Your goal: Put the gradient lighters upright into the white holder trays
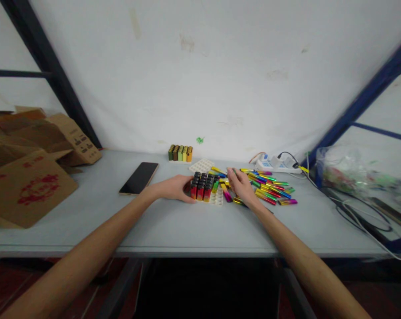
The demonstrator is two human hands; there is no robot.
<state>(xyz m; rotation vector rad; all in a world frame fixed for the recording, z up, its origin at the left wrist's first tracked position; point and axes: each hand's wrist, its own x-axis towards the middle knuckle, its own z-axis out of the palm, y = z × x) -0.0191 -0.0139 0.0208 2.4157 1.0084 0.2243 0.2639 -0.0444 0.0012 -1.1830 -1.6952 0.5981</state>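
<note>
A white slotted tray [218, 198] sits on the grey table [173, 226], mostly filled with upright red-and-orange lighters [202, 186]. My left hand [175, 188] curls against the tray's left side and steadies it. My right hand [239, 185] reaches over a loose pile of shiny multicoloured lighters [273, 188] just right of the tray. Its fingers are bent over the pile's near edge; whether they hold a lighter is unclear. A second white tray [201, 165] lies empty behind the first.
A dark phone [139, 177] lies left of the tray. Brown cardboard boxes [27, 168] fill the far left. A short row of greenish-yellow lighters [180, 153] stands by the wall. At the right are a power strip [276, 164] with cables and a clear plastic bag [349, 173].
</note>
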